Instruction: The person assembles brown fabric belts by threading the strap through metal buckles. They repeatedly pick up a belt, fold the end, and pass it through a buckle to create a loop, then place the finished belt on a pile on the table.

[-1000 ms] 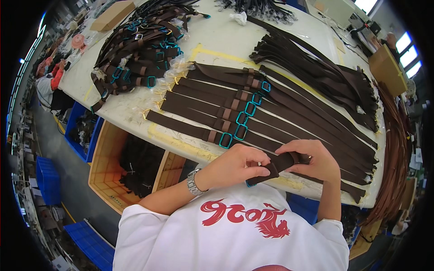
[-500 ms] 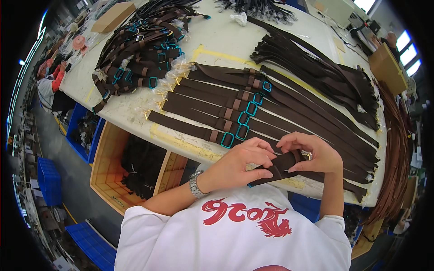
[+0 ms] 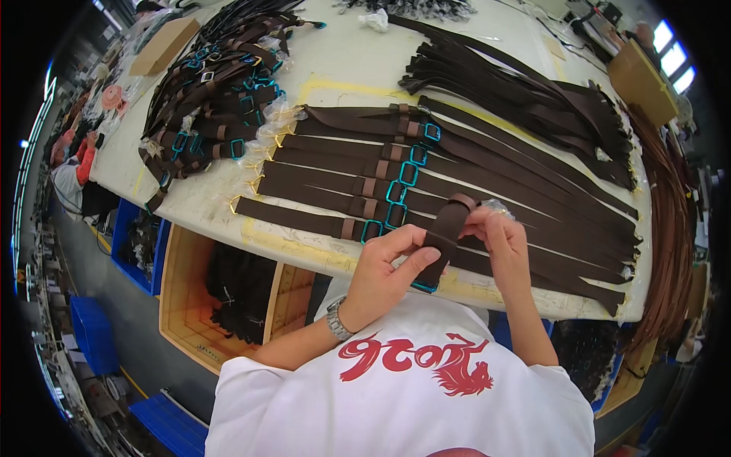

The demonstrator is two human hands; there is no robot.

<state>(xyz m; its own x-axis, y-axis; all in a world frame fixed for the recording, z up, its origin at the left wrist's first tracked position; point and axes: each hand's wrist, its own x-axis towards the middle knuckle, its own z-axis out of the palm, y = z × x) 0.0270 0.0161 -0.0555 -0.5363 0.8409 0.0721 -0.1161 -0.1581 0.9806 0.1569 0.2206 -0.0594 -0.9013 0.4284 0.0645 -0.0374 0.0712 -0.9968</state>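
From where I stand, everything arranges itself around the row of dark brown belt straps [image 3: 320,180] laid side by side across the bench [image 3: 343,49]. At the near edge of that row, raised in front of it, is one more dark brown belt strap [image 3: 448,227], bent over into an arch. The left hand [image 3: 396,265] grasps its lower part, thumb pressed flat on top, presumably to steady the band while it is bent. The right hand [image 3: 496,232] has its fingers drawn together behind the arch, next to a scrap of clear plastic [image 3: 499,206]; the strap covers the fingertips, so I cannot tell exactly what they pinch. A brown keeper loop [image 3: 461,200] sits at the top of the bend, and a turquoise buckle frame [image 3: 424,288] peeks out below the left thumb.

In the row, the turquoise rectangular buckles [image 3: 371,230] form a slanting line and the gold-coloured end pieces [image 3: 234,204] all point left, likely so each strap can be checked or picked up alike. The plastic around those ends perhaps guards the metal from scratches.

Beyond the row's left end lies a tangled heap of buckled straps [image 3: 221,114]; behind its right half, a bundle of plain dark strips [image 3: 502,99], probably kept apart because they carry no buckles that I can see.
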